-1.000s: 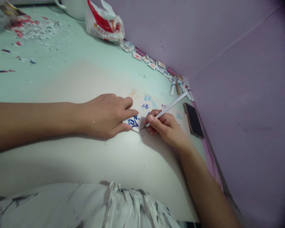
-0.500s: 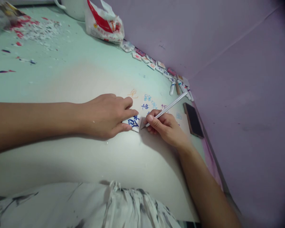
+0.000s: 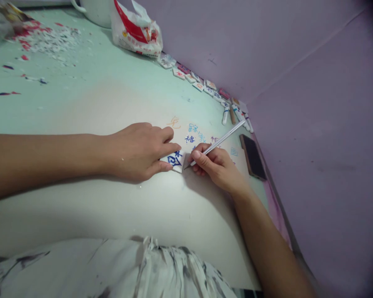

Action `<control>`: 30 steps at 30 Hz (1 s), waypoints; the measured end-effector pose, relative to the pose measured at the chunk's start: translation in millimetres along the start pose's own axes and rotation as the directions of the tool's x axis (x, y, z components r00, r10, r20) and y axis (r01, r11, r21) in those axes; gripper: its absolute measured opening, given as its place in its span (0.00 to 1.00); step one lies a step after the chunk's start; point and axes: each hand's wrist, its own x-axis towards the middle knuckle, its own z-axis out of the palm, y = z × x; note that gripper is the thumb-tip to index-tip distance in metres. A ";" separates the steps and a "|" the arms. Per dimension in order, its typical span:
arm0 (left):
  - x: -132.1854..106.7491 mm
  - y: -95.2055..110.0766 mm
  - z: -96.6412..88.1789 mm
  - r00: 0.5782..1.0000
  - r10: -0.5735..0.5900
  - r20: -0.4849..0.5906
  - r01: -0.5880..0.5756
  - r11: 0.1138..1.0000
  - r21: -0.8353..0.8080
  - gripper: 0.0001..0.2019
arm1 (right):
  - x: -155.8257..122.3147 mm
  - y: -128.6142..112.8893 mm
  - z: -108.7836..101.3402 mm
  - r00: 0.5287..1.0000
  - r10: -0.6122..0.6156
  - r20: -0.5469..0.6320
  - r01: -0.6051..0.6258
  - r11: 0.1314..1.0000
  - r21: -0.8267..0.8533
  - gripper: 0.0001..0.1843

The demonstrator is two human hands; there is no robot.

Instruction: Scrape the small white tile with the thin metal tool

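My left hand (image 3: 141,150) lies on the table with thumb and forefinger pinching a small white tile (image 3: 175,160) that bears a blue painted character. My right hand (image 3: 216,165) grips a thin silver-white tool (image 3: 219,142) like a pen, its tip touching the tile's right edge. Blue and orange characters (image 3: 191,133) are written on the table (image 3: 112,103) just beyond the tile.
A dark phone (image 3: 253,156) lies by the purple wall (image 3: 298,82) at right. A row of small painted tiles and markers (image 3: 211,89) runs along the wall. A red-and-white plastic bag (image 3: 136,31) and a white mug (image 3: 96,10) stand far back; paper scraps (image 3: 46,37) litter the far left.
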 end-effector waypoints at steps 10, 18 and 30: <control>0.9 -0.1 -0.1 1.000 -0.002 0.002 0.002 1.000 0.014 0.22 | -0.2 -1.1 -0.1 1.000 0.014 0.000 -0.014 1.000 -0.009 0.33; -0.9 -0.9 1.0 1.000 0.006 -0.019 -0.006 1.000 -0.002 0.22 | -0.1 -1.7 -0.1 1.000 0.026 0.000 -0.026 1.000 -0.016 0.33; -0.5 -0.2 -0.4 1.000 0.009 -0.013 -0.009 1.000 -0.007 0.22 | -0.2 -2.5 -0.4 1.000 0.030 0.004 -0.030 0.999 -0.039 0.34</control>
